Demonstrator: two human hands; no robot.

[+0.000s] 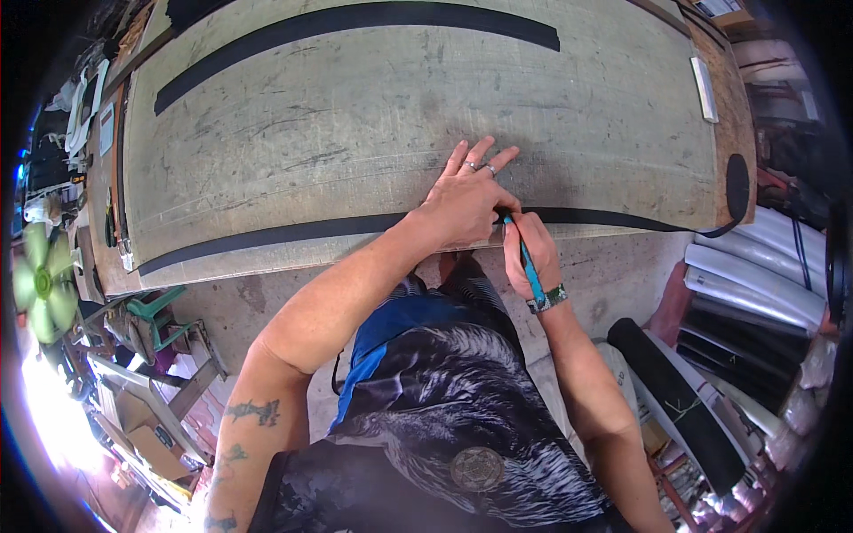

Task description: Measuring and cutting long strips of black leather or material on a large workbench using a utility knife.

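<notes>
A long black strip (284, 236) runs along the near edge of the worktable (355, 115). Its right part loops past the table's right corner. My left hand (464, 200) rests on the table and the strip, three ringed or bare fingers spread forward and the index bent toward the pen's tip. Between the fingers of my right hand (538, 253) is a slim teal pen-like tool (530, 266), its upper end leaning back toward my wrist. The tip meets the strip beside my left hand, where fingers partly hide it. A second black strip (355, 19) lies curved across the table's far side.
A white block (704, 90) sits near the table's right end. Plastic-wrapped rolls (755, 275) and a dark roll (675, 400) stand at the right. To the left are a green fan (43, 282), a green stool (160, 315) and cardboard boxes (155, 453).
</notes>
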